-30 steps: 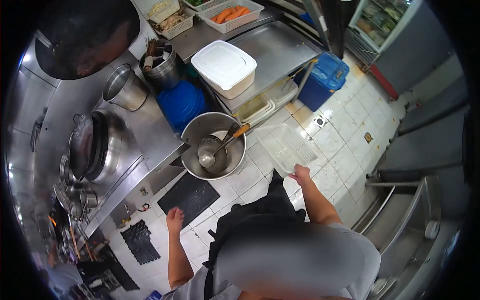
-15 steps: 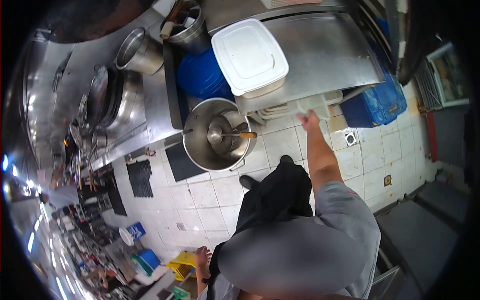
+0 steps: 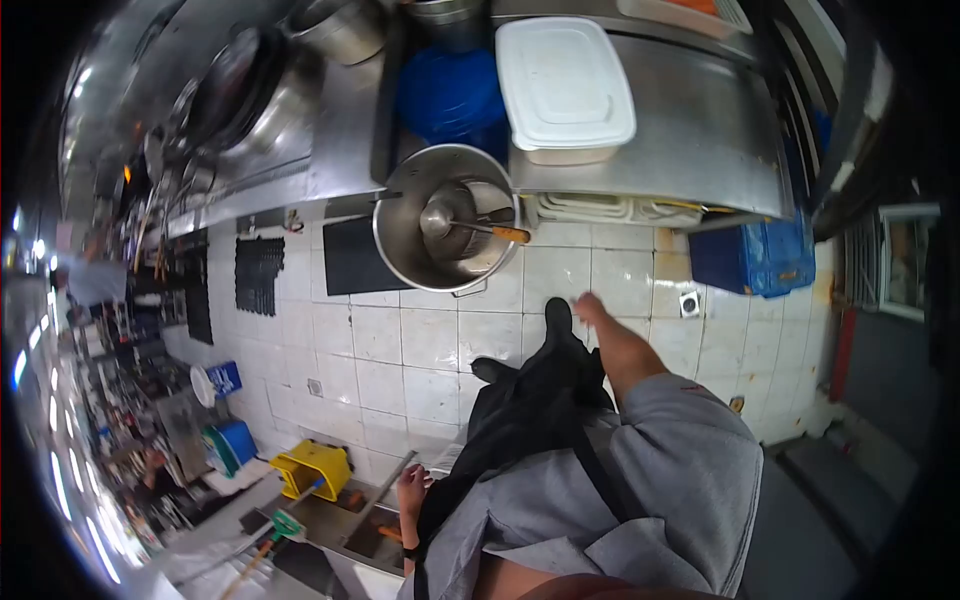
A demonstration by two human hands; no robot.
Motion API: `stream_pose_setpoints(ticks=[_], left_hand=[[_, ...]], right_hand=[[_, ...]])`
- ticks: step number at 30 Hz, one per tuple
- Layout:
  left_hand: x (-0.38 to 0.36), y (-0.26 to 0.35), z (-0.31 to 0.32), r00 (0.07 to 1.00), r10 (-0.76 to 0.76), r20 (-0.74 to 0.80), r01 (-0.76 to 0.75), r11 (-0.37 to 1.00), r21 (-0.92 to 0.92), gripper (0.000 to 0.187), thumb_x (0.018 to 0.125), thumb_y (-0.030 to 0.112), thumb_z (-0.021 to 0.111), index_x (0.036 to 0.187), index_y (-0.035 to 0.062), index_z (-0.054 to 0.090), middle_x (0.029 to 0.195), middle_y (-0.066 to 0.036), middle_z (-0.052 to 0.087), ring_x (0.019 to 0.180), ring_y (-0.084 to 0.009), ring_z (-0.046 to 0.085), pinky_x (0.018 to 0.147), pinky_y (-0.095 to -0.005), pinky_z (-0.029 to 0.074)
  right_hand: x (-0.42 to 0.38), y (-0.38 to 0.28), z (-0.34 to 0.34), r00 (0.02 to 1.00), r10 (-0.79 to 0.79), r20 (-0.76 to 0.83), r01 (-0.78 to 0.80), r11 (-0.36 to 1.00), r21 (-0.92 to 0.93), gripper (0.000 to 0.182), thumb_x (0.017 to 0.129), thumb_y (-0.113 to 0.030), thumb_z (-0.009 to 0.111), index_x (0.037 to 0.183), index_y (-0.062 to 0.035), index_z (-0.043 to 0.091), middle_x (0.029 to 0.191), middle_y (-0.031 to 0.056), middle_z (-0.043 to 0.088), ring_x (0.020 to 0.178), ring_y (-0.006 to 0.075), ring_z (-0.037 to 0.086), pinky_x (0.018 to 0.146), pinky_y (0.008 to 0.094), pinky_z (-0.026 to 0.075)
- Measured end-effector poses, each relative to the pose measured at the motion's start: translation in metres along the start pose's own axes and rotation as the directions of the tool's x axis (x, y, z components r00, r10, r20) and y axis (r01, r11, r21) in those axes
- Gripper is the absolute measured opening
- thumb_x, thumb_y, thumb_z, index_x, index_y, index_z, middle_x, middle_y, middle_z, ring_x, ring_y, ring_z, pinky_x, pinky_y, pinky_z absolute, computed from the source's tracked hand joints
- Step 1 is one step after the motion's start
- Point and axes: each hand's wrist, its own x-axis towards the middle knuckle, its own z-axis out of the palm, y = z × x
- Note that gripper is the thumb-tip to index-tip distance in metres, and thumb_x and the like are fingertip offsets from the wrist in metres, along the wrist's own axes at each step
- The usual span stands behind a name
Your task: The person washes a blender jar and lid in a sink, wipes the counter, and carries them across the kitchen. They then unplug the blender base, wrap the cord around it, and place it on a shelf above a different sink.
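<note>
My right hand [image 3: 590, 309] hangs over the tiled floor beside my black shoe, its fingers loosely apart and slightly blurred, with nothing visible in them. My left hand [image 3: 412, 490] is low at my left side, fingers curled. A pale translucent patch [image 3: 446, 460] shows beside it, partly behind my apron; I cannot make out what it is or whether the hand holds it. Ahead stands a large steel pot [image 3: 400, 262] holding a ladle with an orange-brown handle [image 3: 511, 235]. White trays [image 3: 585, 208] lie under the steel table.
On the steel table [image 3: 690, 120] sits a white lidded tub [image 3: 565, 85]. Blue bins stand left of it [image 3: 450, 95] and at the right [image 3: 755, 255]. A yellow mop bucket [image 3: 315, 468] is at lower left. A black mat [image 3: 360, 258] lies on the floor.
My right hand has drawn back from the translucent container under the table towards my body. That container no longer sticks out there. The view has turned and moved back from the table.
</note>
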Motion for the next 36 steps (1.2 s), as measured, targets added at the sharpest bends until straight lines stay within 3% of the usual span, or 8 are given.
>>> stream_pose_setpoints(ticks=[4,6,9,13,17,23,32,36], left_hand=[[-0.032,-0.006,0.009,0.999,-0.036,-0.027,0.037,0.997,0.06,0.034,0.092,0.024,0.062,0.112,-0.0029,0.06,0.091,-0.013,0.07,0.075,-0.0205,0.069,0.059,-0.0303,0.054],[-0.008,-0.083,0.01,0.989,-0.144,0.015,0.145,0.984,-0.101,0.038,0.09,0.028,0.064,0.111,-0.0026,0.063,0.09,-0.013,0.07,0.074,-0.0205,0.069,0.062,-0.033,0.055],[0.005,-0.152,0.009,0.976,-0.214,-0.04,0.206,0.968,-0.146,0.044,0.086,0.034,0.067,0.112,-0.001,0.064,0.088,-0.012,0.071,0.072,-0.0201,0.069,0.064,-0.035,0.055],[0.019,-0.211,-0.001,0.911,-0.404,-0.076,0.297,0.775,-0.558,0.037,0.087,0.033,0.064,0.109,0.0021,0.065,0.086,-0.01,0.069,0.069,-0.0205,0.067,0.059,-0.0358,0.054],[0.03,-0.255,-0.006,0.887,-0.441,-0.136,0.184,0.609,-0.772,0.036,0.088,0.032,0.063,0.107,0.0018,0.065,0.085,-0.011,0.068,0.067,-0.0209,0.066,0.054,-0.0349,0.052],[0.046,-0.259,-0.027,0.821,-0.546,-0.17,0.161,0.506,-0.848,0.03,0.087,0.024,0.063,0.104,-0.0003,0.065,0.077,-0.012,0.067,0.059,-0.0197,0.065,0.049,-0.0309,0.051],[0.145,-0.166,-0.171,0.825,-0.257,-0.503,-0.271,0.601,-0.752,0.028,0.088,0.021,0.064,0.103,-0.0027,0.063,0.082,-0.013,0.069,0.071,-0.0185,0.066,0.062,-0.0294,0.054],[0.153,-0.17,-0.221,0.813,-0.312,-0.492,-0.14,0.715,-0.685,0.03,0.087,0.022,0.065,0.105,-0.0025,0.063,0.081,-0.012,0.068,0.07,-0.0174,0.066,0.062,-0.0305,0.053]], right_hand=[[-0.032,-0.025,0.073,0.856,-0.482,0.186,0.51,0.73,-0.456,0.053,0.089,-0.047,0.051,0.092,0.0042,0.065,0.096,0.0243,0.066,0.09,0.0357,0.065,0.081,0.0449,0.052],[-0.062,-0.071,0.073,0.82,-0.485,0.306,0.573,0.678,-0.461,0.047,0.089,-0.045,0.054,0.099,-0.0002,0.065,0.103,0.0218,0.065,0.098,0.0343,0.063,0.084,0.0434,0.05],[-0.033,-0.094,0.088,0.808,-0.469,0.356,0.588,0.677,-0.444,0.037,0.088,-0.035,0.059,0.098,-0.0003,0.065,0.074,0.0157,0.068,0.055,0.0246,0.066,0.052,0.0371,0.054],[-0.084,-0.162,0.068,0.921,-0.108,0.375,0.258,0.89,-0.377,0.038,0.089,-0.033,0.058,0.11,0.0001,0.058,0.094,0.0159,0.065,0.07,0.031,0.068,0.056,0.0447,0.055],[-0.113,-0.229,0.082,0.951,-0.109,0.289,0.238,0.855,-0.46,0.036,0.088,-0.031,0.057,0.104,0.001,0.06,0.087,0.0161,0.064,0.066,0.0298,0.067,0.054,0.0427,0.055],[-0.145,-0.342,0.164,0.904,-0.255,0.344,0.375,0.86,-0.347,0.033,0.087,-0.028,0.059,0.108,-0.0019,0.059,0.084,0.0115,0.066,0.063,0.0225,0.067,0.051,0.0369,0.053],[-0.12,-0.461,0.291,0.814,-0.2,0.546,0.527,0.649,-0.548,0.037,0.09,-0.032,0.057,0.113,-0.004,0.059,0.089,0.0092,0.067,0.065,0.022,0.067,0.052,0.0384,0.055],[-0.105,-0.533,0.312,0.872,-0.123,0.474,0.435,0.638,-0.636,0.033,0.088,-0.031,0.056,0.098,-0.0011,0.064,0.082,0.0102,0.067,0.063,0.0203,0.067,0.054,0.0375,0.055]])
